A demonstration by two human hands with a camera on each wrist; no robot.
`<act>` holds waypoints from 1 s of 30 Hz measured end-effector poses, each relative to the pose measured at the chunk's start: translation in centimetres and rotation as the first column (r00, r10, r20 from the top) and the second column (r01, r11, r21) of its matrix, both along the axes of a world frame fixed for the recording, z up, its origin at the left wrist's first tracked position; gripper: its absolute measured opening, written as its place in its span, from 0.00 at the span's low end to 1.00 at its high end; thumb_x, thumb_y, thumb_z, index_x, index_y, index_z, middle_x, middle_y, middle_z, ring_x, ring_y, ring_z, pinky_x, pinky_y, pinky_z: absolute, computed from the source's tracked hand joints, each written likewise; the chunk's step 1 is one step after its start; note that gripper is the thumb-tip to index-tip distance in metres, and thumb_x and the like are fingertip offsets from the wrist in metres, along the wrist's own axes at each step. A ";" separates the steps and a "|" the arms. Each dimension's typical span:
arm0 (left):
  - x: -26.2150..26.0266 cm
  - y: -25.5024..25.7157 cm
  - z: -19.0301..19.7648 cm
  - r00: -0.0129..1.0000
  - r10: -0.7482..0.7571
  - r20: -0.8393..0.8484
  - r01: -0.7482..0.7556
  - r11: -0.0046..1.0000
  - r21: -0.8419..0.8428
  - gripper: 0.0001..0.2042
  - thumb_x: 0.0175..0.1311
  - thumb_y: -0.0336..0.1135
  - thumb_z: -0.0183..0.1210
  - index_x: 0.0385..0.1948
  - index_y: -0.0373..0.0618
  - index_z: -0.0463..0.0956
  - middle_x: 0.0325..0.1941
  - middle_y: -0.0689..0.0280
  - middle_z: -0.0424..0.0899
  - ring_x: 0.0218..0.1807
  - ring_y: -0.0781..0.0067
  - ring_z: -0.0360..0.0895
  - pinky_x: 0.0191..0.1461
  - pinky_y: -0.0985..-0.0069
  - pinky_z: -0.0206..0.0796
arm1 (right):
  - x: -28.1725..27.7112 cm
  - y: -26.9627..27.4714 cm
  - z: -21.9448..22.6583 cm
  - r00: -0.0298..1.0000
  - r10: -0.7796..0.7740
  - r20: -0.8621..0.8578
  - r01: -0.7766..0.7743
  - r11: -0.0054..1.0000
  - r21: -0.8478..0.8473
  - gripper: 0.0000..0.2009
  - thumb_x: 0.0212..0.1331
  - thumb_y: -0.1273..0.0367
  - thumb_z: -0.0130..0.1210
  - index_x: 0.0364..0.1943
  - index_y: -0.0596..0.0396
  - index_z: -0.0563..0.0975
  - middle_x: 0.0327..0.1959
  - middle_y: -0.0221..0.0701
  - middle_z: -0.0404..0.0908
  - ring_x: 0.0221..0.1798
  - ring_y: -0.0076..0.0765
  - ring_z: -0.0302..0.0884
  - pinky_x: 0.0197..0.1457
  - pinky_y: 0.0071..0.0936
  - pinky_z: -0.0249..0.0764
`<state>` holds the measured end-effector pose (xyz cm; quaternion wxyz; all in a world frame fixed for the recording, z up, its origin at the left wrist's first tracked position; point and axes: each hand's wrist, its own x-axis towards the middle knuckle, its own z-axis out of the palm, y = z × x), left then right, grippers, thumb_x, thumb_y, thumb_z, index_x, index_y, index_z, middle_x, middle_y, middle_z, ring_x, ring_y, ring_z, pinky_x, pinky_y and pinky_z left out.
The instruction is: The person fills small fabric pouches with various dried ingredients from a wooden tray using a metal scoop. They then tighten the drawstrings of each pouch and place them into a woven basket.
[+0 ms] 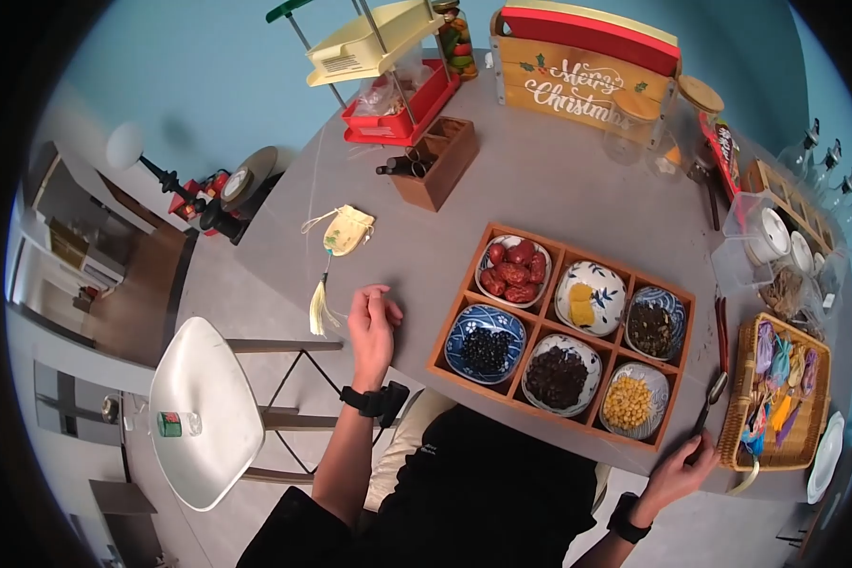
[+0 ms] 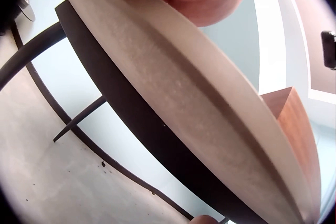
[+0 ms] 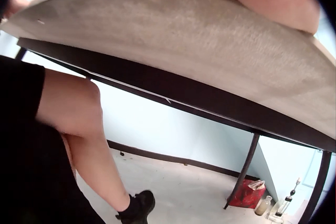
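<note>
My right hand (image 1: 674,471) is low at the table's front edge, fingers at the handle end of a dark-handled spoon (image 1: 715,390) whose bowl points away. My left hand (image 1: 373,327) rests at the table edge with loosely bent fingers, holding nothing. Between the hands sits a wooden six-compartment box (image 1: 560,327) of patterned bowls. These hold red dates (image 1: 514,272), yellow pieces (image 1: 580,305), dark dried bits (image 1: 651,328), black berries (image 1: 486,351), dark brown pieces (image 1: 560,376) and yellow kernels (image 1: 629,401). A cream drawstring pouch (image 1: 348,232) with a tassel lies beyond the left hand.
A wicker basket (image 1: 778,393) of colourful pouches and tassels stands right of the spoon, near dark red chopsticks (image 1: 722,331). Farther back are a wooden holder (image 1: 437,163), a tiered rack (image 1: 381,43), a Christmas box (image 1: 582,80) and glass jars (image 1: 631,128). A white chair (image 1: 205,417) stands left.
</note>
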<state>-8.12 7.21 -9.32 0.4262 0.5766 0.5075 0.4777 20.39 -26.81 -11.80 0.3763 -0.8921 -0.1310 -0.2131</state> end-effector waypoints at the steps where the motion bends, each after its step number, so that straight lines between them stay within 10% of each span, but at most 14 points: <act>1: -0.2 -0.1 0.2 0.999 -0.034 0.024 0.035 0.999 -0.024 0.11 0.74 0.39 0.44 0.43 0.41 0.70 0.22 0.69 0.75 0.24 0.82 0.68 0.29 0.84 0.61 | 0.1 -0.3 -0.2 0.999 0.019 0.034 -0.019 1.000 -0.004 0.10 0.65 0.72 0.50 0.44 0.64 0.77 0.37 0.39 0.74 0.41 0.43 0.73 0.46 0.34 0.70; 6: -1.3 1.4 1.1 0.996 -0.080 0.044 0.083 0.993 -0.088 0.08 0.70 0.32 0.48 0.44 0.40 0.71 0.24 0.68 0.76 0.26 0.81 0.70 0.30 0.82 0.63 | 0.3 -0.6 -0.3 0.999 0.032 0.043 -0.029 0.998 -0.057 0.10 0.65 0.72 0.50 0.44 0.65 0.77 0.39 0.41 0.75 0.42 0.45 0.74 0.47 0.35 0.70; 10: -2.9 7.0 4.3 0.906 0.020 -0.423 0.045 0.989 0.142 0.10 0.64 0.33 0.58 0.42 0.37 0.75 0.28 0.65 0.79 0.31 0.72 0.76 0.36 0.73 0.70 | 0.4 -0.8 -0.6 1.000 -0.003 0.014 0.004 0.998 -0.066 0.11 0.67 0.69 0.49 0.45 0.64 0.77 0.40 0.39 0.76 0.45 0.43 0.75 0.52 0.33 0.69; 12: -4.1 10.1 3.9 0.612 0.364 -0.702 0.245 0.756 0.607 0.10 0.59 0.33 0.61 0.38 0.38 0.77 0.34 0.60 0.80 0.37 0.59 0.78 0.39 0.65 0.71 | 0.7 -1.2 -1.1 0.999 0.014 0.042 -0.011 0.997 -0.080 0.12 0.68 0.69 0.49 0.46 0.64 0.77 0.41 0.40 0.77 0.46 0.43 0.75 0.53 0.34 0.69; 15: -5.6 12.7 2.0 0.411 0.227 -0.883 0.312 0.875 0.371 0.10 0.57 0.32 0.62 0.38 0.40 0.77 0.38 0.57 0.80 0.42 0.51 0.76 0.42 0.61 0.71 | 0.6 -1.3 -1.0 1.000 -0.018 0.007 0.019 0.991 -0.131 0.12 0.68 0.69 0.49 0.47 0.64 0.77 0.42 0.40 0.77 0.46 0.43 0.75 0.53 0.34 0.69; 19: -7.1 13.4 2.1 0.456 0.125 -0.881 0.245 0.934 0.260 0.07 0.59 0.29 0.59 0.39 0.42 0.77 0.39 0.56 0.80 0.42 0.52 0.77 0.41 0.64 0.71 | 1.0 -1.8 -1.2 1.000 -0.007 -0.001 0.007 0.997 -0.076 0.14 0.68 0.68 0.49 0.48 0.65 0.76 0.44 0.40 0.78 0.48 0.40 0.76 0.56 0.33 0.69; 21: -8.0 12.4 3.9 0.735 0.048 -0.677 0.140 0.965 0.221 0.04 0.64 0.28 0.55 0.38 0.42 0.76 0.38 0.59 0.80 0.41 0.62 0.79 0.39 0.70 0.70 | 1.7 -3.3 -1.9 0.995 -0.011 -0.095 0.018 0.997 0.068 0.16 0.69 0.66 0.49 0.51 0.66 0.75 0.48 0.42 0.78 0.52 0.37 0.75 0.58 0.31 0.69; 24: -9.0 8.1 8.6 0.848 -0.028 -0.529 0.133 0.978 0.162 0.03 0.69 0.28 0.50 0.37 0.40 0.73 0.37 0.64 0.79 0.40 0.74 0.78 0.41 0.75 0.69 | 0.7 -3.6 1.3 0.984 -0.171 -0.059 0.178 0.972 0.155 0.13 0.68 0.68 0.48 0.48 0.65 0.77 0.48 0.42 0.78 0.50 0.38 0.75 0.55 0.33 0.71; 30: -10.4 1.9 10.9 0.936 -0.349 -0.048 0.346 0.937 -0.051 0.05 0.73 0.30 0.47 0.42 0.38 0.67 0.37 0.68 0.77 0.41 0.78 0.75 0.48 0.79 0.66 | -9.7 8.7 13.0 0.901 0.425 -0.087 -0.389 0.880 0.272 0.12 0.68 0.66 0.49 0.37 0.62 0.79 0.31 0.34 0.79 0.31 0.27 0.73 0.43 0.28 0.73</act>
